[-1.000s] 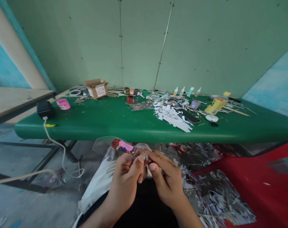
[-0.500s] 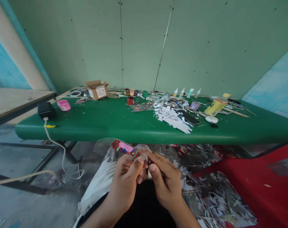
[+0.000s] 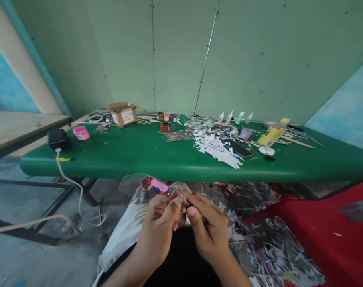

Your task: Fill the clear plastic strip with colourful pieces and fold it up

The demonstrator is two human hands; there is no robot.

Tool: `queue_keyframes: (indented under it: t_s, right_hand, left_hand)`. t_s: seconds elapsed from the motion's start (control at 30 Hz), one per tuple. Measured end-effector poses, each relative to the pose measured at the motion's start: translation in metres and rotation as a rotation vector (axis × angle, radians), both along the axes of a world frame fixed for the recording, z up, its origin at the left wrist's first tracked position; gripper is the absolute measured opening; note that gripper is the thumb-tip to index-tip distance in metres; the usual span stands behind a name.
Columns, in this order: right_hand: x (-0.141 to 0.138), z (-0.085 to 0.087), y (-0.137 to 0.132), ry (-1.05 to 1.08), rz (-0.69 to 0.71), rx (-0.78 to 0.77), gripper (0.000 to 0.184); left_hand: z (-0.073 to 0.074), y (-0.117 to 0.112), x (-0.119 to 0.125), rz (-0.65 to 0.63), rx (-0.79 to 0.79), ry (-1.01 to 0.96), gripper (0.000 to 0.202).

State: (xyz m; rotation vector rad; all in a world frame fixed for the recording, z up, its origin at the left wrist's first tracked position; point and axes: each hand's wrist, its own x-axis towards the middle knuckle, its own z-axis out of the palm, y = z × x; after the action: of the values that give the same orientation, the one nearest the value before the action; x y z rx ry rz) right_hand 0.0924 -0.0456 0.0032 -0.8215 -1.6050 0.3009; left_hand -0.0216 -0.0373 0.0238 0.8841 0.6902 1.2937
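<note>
Here's the painted clear-plastic strip, up over the lap, its red-and-pink end out toward ten o'clock. The left hand pinches it, thumb on top; the right hand curls in at the near end, its exact hold hidden. Uneven thumb pressure could crease the plastic or let it slip. Wrists angle inward, left from seven, right from five. At twelve, the green table; at one, white paper scraps.

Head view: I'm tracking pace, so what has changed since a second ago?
Only the whole view shifted slightly; nothing was visibly grasped or released. The bare left hand still holds the flat red and pink strip with its clear sheet, the bare right hand still at the strip's near end; the green table looks unchanged.
</note>
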Motion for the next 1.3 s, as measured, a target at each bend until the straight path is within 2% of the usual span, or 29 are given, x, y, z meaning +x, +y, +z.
queue_keyframes:
  t_s: [0.27, 0.37, 0.5, 0.63, 0.83, 1.07, 1.3]
  right_hand:
    - [-0.003, -0.001, 0.001, 0.045, -0.012, -0.013, 0.034]
    - [-0.002, 0.000, 0.001, 0.001, -0.059, 0.017, 0.034]
    - [0.002, 0.001, 0.001, -0.076, -0.052, 0.022, 0.035]
    - [0.002, 0.002, 0.000, -0.070, -0.035, -0.003, 0.034]
    - [-0.003, 0.002, -0.002, 0.017, -0.032, -0.017, 0.033]
    - [-0.002, 0.003, -0.002, 0.017, -0.018, -0.049, 0.033]
    - [-0.004, 0.002, 0.001, 0.068, -0.057, -0.053, 0.031]
  left_hand:
    - [0.015, 0.001, 0.005, 0.006, -0.117, -0.023, 0.033]
    - [0.012, 0.002, 0.006, 0.005, -0.117, -0.011, 0.034]
    - [0.002, 0.003, 0.003, 0.046, -0.054, 0.048, 0.032]
    - [-0.003, 0.003, -0.001, 0.001, 0.010, 0.064, 0.030]
    - [0.003, 0.002, 0.001, 0.022, -0.060, 0.032, 0.031]
    - [0.014, 0.003, 0.005, 0.078, -0.117, -0.002, 0.032]
    - [0.017, 0.004, 0.006, 0.047, -0.133, -0.005, 0.031]
